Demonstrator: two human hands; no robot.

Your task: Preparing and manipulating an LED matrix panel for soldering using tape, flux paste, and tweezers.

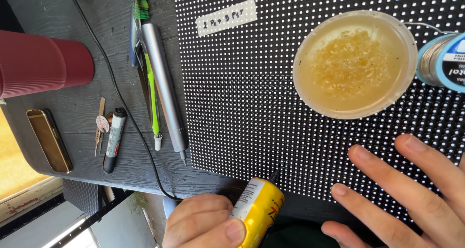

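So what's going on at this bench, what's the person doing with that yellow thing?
A person's left hand grips a yellow tube whose dark nozzle touches the lower edge of a black panel of tiny white dots. The right hand lies flat on the panel, fingers spread. On the panel sit a round tub of amber paste and a spool of solder wire. Beside it lie a silver pen-shaped tool, a black marker, tweezers and a red cup.
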